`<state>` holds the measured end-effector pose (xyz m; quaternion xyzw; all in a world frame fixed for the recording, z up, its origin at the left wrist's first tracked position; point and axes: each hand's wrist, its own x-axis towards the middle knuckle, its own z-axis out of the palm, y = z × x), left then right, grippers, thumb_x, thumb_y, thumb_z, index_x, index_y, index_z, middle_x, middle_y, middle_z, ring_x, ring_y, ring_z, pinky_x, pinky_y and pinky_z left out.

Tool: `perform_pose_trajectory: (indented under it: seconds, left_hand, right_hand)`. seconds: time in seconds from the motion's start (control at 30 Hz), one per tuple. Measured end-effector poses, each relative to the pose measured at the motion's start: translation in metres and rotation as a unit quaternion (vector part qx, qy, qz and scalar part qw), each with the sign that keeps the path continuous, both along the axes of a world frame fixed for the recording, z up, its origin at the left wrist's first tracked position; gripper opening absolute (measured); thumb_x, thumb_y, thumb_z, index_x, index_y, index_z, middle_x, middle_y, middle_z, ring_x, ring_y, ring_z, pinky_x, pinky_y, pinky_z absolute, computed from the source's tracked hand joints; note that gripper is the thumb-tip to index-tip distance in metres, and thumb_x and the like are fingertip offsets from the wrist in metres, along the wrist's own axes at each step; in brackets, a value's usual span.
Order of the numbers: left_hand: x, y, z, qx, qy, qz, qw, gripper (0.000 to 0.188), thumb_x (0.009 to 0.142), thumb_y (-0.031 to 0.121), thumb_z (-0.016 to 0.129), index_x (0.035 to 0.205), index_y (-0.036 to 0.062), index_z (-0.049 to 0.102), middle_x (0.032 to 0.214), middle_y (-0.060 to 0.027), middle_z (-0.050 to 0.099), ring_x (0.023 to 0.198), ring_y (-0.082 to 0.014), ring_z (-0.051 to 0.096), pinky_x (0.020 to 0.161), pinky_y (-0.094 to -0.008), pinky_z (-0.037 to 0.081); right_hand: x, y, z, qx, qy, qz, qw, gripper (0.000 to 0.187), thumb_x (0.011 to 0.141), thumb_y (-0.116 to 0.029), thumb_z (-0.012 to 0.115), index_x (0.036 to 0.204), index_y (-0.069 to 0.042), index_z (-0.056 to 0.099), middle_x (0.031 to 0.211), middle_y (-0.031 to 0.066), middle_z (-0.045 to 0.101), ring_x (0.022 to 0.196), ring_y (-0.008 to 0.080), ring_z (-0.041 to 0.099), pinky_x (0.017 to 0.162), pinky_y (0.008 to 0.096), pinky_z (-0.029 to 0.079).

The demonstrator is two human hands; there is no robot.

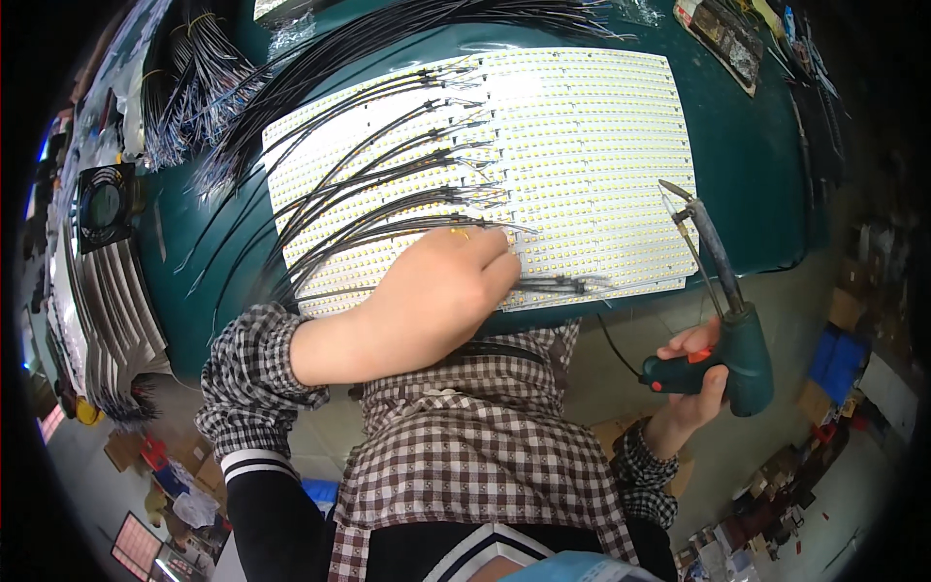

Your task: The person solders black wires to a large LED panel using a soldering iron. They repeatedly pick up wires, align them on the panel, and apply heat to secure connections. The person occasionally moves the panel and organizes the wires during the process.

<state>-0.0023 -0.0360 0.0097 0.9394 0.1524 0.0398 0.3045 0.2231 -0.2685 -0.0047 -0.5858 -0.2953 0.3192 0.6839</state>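
My left hand point(441, 286) is closed over the lower middle of a white panel of LED strips point(592, 145). Its fingers are bent around thin black cables point(553, 285), whose ends stick out blurred to the right of the palm. Just above the knuckles, more black cables point(369, 175) lie in rows across the panel, their bared ends at its middle seam. Off the panel's lower right corner, my right hand point(693, 373) grips a dark green soldering gun point(747, 359) with a red trigger. The gun's tip point(676, 191) points up over the panel's right edge.
A dark green table point(747, 145) carries the panel. Bundles of black cables point(388, 34) lie behind it and at the far left. A small black fan point(105, 207) and stacked white strips point(116, 301) stand left. A worn flat block point(720, 44) lies at the back right.
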Motion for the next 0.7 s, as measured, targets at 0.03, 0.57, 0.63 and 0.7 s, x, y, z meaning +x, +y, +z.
perform_pose_trajectory:
  seconds: [0.03, 0.57, 0.63, 0.7]
  left_hand:
    - [-0.001, -0.001, 0.000, -0.006, -0.008, 0.004, 1.000, 0.016, 0.077, 0.010, 0.069, 0.084, 0.0080, 0.055, 0.082, -0.0081, 0.052, 0.074, -0.0279, 0.055, 0.064, -0.0375, 0.044]
    - [-0.004, 0.013, 0.013, -0.003, -0.082, 0.113, 0.990, 0.015, 0.078, 0.004, 0.069, 0.090, 0.0069, 0.062, 0.082, -0.0076, 0.056, 0.069, -0.0258, 0.058, 0.059, -0.0355, 0.046]
    - [-0.005, 0.011, 0.013, -0.028, -0.069, 0.136, 0.988, 0.013, 0.079, 0.002, 0.068, 0.090, 0.0064, 0.062, 0.079, -0.0080, 0.056, 0.064, -0.0257, 0.059, 0.056, -0.0346, 0.046]
    - [-0.009, 0.012, 0.003, -0.072, -0.067, 0.146, 0.984, 0.011, 0.081, 0.004, 0.067, 0.090, 0.0063, 0.061, 0.079, -0.0082, 0.055, 0.067, -0.0276, 0.059, 0.057, -0.0362, 0.046]
  right_hand:
    - [0.002, -0.001, -0.001, 0.004, -0.005, 0.019, 1.000, 0.062, 0.092, -0.036, 0.056, 0.129, 0.013, 0.043, 0.096, 0.0156, 0.057, 0.088, 0.0248, 0.060, 0.068, 0.0343, 0.060]
    - [-0.006, 0.000, 0.000, -0.009, 0.004, -0.017, 1.000, 0.067, 0.088, -0.037, 0.062, 0.124, 0.017, 0.045, 0.093, 0.0171, 0.060, 0.083, 0.0269, 0.062, 0.064, 0.0351, 0.060]
    - [-0.007, 0.004, 0.002, -0.015, 0.001, -0.003, 1.000, 0.066, 0.088, -0.038, 0.062, 0.123, 0.016, 0.047, 0.093, 0.0168, 0.061, 0.082, 0.0268, 0.062, 0.064, 0.0348, 0.060]
    - [-0.009, 0.006, 0.003, -0.017, -0.004, 0.008, 1.000, 0.066, 0.088, -0.038, 0.062, 0.122, 0.016, 0.048, 0.092, 0.0166, 0.061, 0.081, 0.0267, 0.063, 0.064, 0.0345, 0.060]
